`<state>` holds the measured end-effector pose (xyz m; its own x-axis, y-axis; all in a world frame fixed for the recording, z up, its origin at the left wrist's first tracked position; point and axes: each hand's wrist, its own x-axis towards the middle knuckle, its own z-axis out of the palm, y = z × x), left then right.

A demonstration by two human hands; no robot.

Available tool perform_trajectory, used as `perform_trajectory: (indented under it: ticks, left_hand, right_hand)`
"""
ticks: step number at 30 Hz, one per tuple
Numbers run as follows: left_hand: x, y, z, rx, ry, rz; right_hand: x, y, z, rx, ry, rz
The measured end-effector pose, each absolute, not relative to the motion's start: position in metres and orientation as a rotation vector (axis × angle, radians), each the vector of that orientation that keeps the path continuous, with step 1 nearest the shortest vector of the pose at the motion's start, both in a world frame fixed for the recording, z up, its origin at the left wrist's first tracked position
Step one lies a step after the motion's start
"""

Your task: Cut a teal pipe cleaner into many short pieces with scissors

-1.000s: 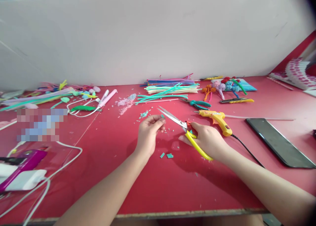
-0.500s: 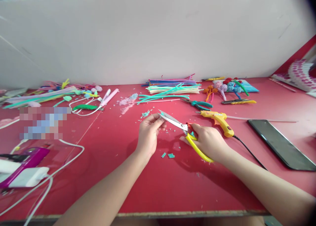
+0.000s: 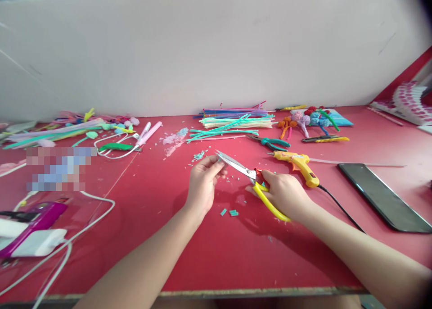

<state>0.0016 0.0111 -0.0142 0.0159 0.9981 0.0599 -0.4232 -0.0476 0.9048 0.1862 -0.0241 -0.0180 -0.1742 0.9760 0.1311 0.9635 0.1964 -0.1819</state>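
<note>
My right hand (image 3: 285,192) is wrapped round the handles of a pair of scissors (image 3: 238,165), which have yellow and red grips. The blades point left and lie nearly together. My left hand (image 3: 204,183) pinches a small teal piece at the blade tips; fingers and blades cover most of it. Short cut teal pieces (image 3: 233,213) lie on the red table (image 3: 216,255) below the scissors. A little heap of teal fluff (image 3: 199,156) sits just beyond my left fingers.
Bundled pipe cleaners (image 3: 236,121) lie at the back, with pliers (image 3: 270,143) before them. A yellow glue gun (image 3: 299,165) and a phone (image 3: 384,198) are at the right. White cables (image 3: 108,203) and a purple power strip (image 3: 37,223) occupy the left.
The scissor blades have drawn closer together over the teal piece. Both hands stay in almost the same place.
</note>
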Motion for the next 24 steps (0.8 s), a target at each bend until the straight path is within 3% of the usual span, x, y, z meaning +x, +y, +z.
perform_trajectory:
  ticks: [15,24]
  left_hand:
    - [0.001,0.011,-0.015,0.960,0.827,1.400]
    - [0.008,0.001,-0.013,1.154,0.846,0.901]
  right_hand:
    - [0.189,-0.022,-0.020,-1.875,-2.217,0.094]
    - [0.188,-0.019,-0.017,-1.710,-1.893,0.655]
